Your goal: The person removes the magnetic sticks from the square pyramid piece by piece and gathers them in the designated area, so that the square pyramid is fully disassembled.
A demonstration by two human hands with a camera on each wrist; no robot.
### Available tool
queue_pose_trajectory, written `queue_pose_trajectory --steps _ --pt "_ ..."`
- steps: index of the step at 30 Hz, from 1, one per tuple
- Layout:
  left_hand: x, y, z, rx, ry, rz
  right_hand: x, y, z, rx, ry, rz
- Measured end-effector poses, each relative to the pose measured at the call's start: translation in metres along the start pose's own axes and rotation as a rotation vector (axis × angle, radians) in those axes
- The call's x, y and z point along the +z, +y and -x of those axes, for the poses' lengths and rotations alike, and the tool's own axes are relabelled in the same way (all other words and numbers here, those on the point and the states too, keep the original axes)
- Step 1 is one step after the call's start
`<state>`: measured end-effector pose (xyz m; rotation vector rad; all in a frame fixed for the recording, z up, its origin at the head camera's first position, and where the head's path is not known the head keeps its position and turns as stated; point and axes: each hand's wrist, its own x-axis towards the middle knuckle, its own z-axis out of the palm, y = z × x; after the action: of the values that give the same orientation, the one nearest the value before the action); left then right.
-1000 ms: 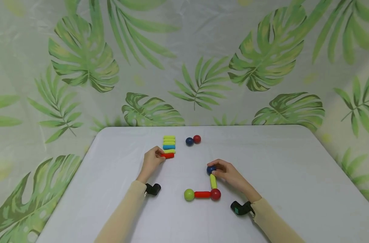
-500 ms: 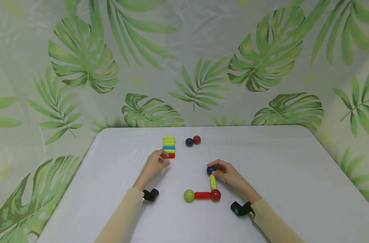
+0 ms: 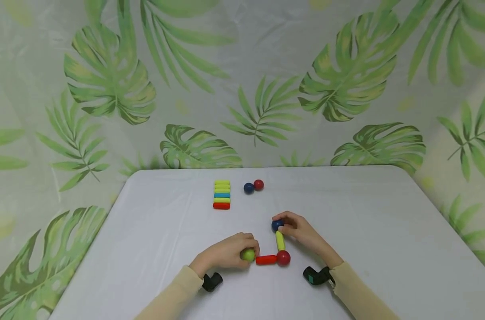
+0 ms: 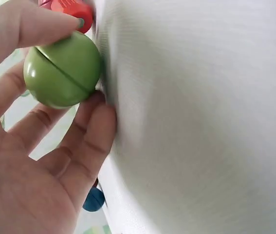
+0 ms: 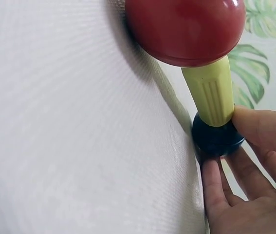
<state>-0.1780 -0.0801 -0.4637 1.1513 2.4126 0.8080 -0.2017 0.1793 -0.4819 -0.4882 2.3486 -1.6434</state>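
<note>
On the white table (image 3: 366, 213) lies a small built chain: a green ball (image 3: 248, 254), a red rod (image 3: 266, 260), a red ball (image 3: 284, 258), a yellow-green rod (image 3: 280, 240) and a dark blue ball (image 3: 276, 225). My left hand (image 3: 228, 254) grips the green ball (image 4: 62, 69) between thumb and fingers, the red rod's end (image 4: 72, 10) beside it. My right hand (image 3: 302, 231) pinches the blue ball (image 5: 216, 137) where the yellow-green rod (image 5: 210, 93) meets it; the red ball (image 5: 185, 29) fills the top of that view.
A stack of loose rods (image 3: 221, 194), yellow-green, blue and red, lies at the table's back. A blue ball (image 3: 248, 188) and a red ball (image 3: 259, 184) sit next to it. A leaf-print cloth (image 3: 242, 80) hangs behind the table.
My left hand left the rod stack, came toward me and to the right, and took hold of the green ball. The right hand has stayed on the blue ball.
</note>
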Motion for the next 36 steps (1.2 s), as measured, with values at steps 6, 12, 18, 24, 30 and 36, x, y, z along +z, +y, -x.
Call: queue_pose_trajectory --steps 6,12,18,24,30,36 --pt "-0.014 -0.021 0.003 -0.103 0.272 0.189 0.001 -0.002 0.001 0.005 0.003 0.009" --pt "-0.033 -0.049 0.006 -0.304 0.646 0.257 0.002 -0.003 0.004 0.015 0.011 0.006" --pt "-0.044 -0.054 -0.002 -0.332 0.678 0.295 0.002 -0.003 0.004 0.016 0.005 0.0" --pt "-0.055 -0.059 -0.031 -0.258 0.697 0.289 0.0 -0.001 0.001 0.007 0.004 -0.008" --pt "-0.061 -0.061 -0.056 -0.253 0.646 0.252 -0.001 0.0 0.001 0.005 0.0 -0.032" --pt "-0.061 -0.064 -0.07 -0.304 0.583 0.204 0.0 -0.001 0.002 0.022 0.005 -0.03"
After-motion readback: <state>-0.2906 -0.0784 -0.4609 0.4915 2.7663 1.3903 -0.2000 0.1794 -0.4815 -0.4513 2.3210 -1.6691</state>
